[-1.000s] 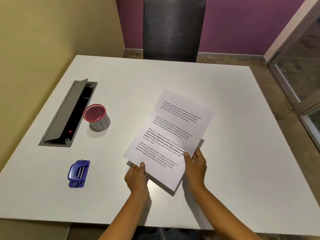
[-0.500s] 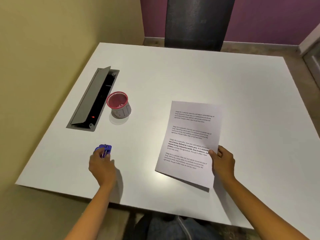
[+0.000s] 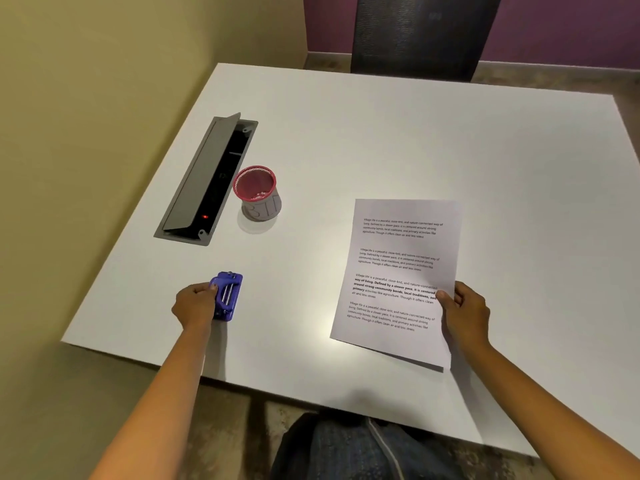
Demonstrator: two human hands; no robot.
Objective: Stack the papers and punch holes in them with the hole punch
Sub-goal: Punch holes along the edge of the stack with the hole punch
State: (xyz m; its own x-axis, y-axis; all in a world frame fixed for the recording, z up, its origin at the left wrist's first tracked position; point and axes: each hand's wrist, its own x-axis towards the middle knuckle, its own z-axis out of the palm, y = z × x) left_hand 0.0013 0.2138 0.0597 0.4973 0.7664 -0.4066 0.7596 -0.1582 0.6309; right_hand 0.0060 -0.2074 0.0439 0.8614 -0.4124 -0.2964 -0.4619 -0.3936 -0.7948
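I see the papers [image 3: 398,271] in a stack on the white worktop [image 3: 381,140], near edge lifted; right hand [image 3: 465,315] grip clamped on their right edge, thumb on top. Left of papers, well apart, the blue hole punch [image 3: 228,296] sits w/ left hand [image 3: 194,304] grip closed on its left side. Beyond punch: red mesh cup [image 3: 258,192], just beside open cable hatch [image 3: 207,178].
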